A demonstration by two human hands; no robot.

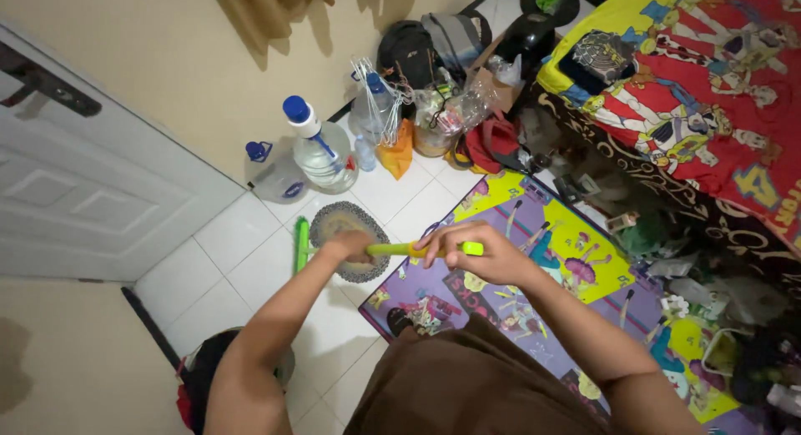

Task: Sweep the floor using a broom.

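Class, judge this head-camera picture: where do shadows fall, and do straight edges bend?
Head view: soft shadows fall on the beige wall at the top; the white door edge and floor tiles bow, a wide-lens effect; both hands on the green stick look sharp.

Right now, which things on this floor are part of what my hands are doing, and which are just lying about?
In hand:
- left hand and right hand, both gripping the lime-green plastic handle
- green flat head at its floor end
- white tiled floor under it

Lying about:
- round woven mat
- blue-capped clear water jug
- black backpack
- colourful cartoon play mat
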